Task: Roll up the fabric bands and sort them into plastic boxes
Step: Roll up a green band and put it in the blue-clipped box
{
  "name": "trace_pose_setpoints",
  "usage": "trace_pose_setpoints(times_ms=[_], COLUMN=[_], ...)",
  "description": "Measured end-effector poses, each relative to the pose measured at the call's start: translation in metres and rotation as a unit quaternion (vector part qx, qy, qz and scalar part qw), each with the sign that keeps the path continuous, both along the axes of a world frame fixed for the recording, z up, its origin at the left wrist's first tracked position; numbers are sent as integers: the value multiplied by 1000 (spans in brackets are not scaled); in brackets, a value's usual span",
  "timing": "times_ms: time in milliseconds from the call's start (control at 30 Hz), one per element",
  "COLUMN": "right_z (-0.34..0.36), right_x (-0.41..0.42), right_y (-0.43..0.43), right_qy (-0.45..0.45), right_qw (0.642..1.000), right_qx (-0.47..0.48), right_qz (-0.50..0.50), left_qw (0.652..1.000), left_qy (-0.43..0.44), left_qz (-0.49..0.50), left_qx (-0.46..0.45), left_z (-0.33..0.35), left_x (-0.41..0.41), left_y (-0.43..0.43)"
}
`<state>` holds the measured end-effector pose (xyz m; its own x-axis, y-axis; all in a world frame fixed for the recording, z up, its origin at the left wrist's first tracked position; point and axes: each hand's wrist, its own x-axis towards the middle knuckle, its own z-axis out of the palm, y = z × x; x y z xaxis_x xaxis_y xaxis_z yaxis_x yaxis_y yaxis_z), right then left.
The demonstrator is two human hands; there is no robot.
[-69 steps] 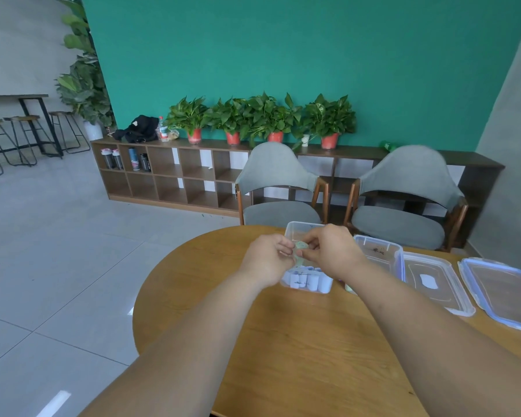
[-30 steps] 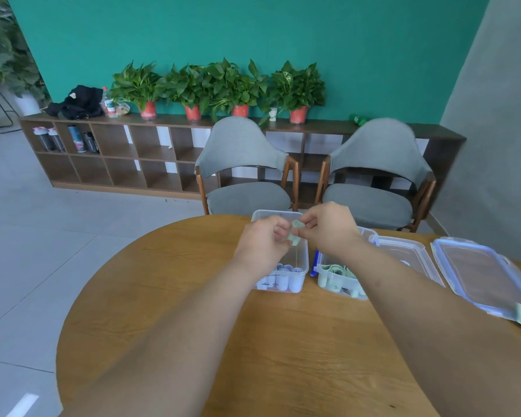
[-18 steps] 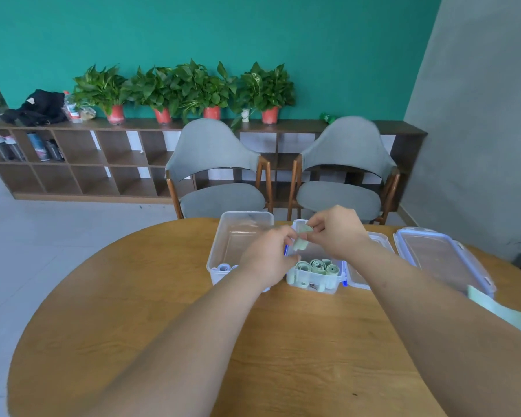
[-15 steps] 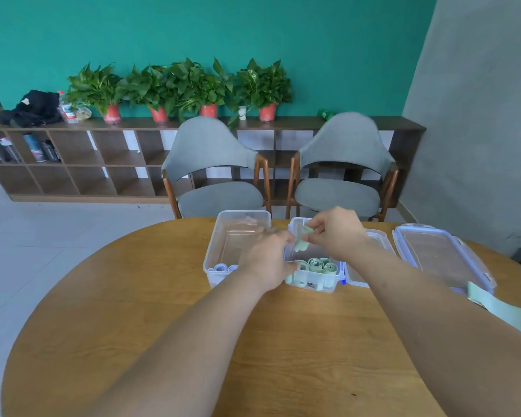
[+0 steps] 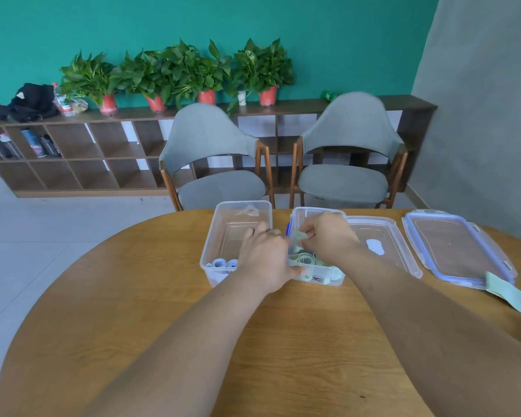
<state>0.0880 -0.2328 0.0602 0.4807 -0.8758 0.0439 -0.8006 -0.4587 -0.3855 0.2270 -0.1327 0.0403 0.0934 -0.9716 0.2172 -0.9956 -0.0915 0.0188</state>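
Round wooden table (image 5: 193, 326), two open clear boxes side by side at the far edge.

Left box (image 5: 238, 206): pale blue rolls (image 5: 223, 263) packed at its near end, the rest of the floor bare.

Left hand (image 5: 265, 257): sits over the gap where the two boxes meet, back of hand up, thumb tip against the near-left corner of the right box (image 5: 313, 210). Its fingers reach over the left box and are mostly hidden behind the hand, so I cannot tell if it is gripping the wall or just resting on it.

Right box: stored green rolls (image 5: 306, 260) standing on end at its near side.

Right hand (image 5: 328, 237): inside the top of the right box, fingers curled, pinching a rolled green band (image 5: 301, 236) just above the stored ones.

Right of the boxes: clear lid (image 5: 385, 236) flat on the table, touching the right box. Then blue-rimmed lid (image 5: 454, 245), also flat, just beside it.

At the right edge: flat green band (image 5: 512, 293), unrolled, its far end lying over the near corner of the blue-rimmed lid.
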Motion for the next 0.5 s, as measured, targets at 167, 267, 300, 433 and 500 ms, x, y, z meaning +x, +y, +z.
trace_pose_setpoints(times_ms=[167, 267, 300, 433, 500], right_z=[-5, -6, -6, -10, -12], right_x=[2, 2, 3, 5, 6], right_y=[1, 1, 1, 2, 1], right_qy=[8, 26, 38, 70, 74], right_qw=[1000, 1000, 999, 997, 997], right_qx=[3, 3, 3, -6, 5], right_qz=[5, 8, 10, 11, 11], left_qw=[1000, 999, 999, 999, 998], left_qy=[5, 12, 15, 24, 29], left_qz=[-4, -4, -5, -16, -21], left_qx=[-28, -43, -44, -47, -48], left_z=[-4, -7, -7, -7, -7], left_x=[-3, -3, -3, -3, -2], left_y=[5, 8, 8, 8, 6])
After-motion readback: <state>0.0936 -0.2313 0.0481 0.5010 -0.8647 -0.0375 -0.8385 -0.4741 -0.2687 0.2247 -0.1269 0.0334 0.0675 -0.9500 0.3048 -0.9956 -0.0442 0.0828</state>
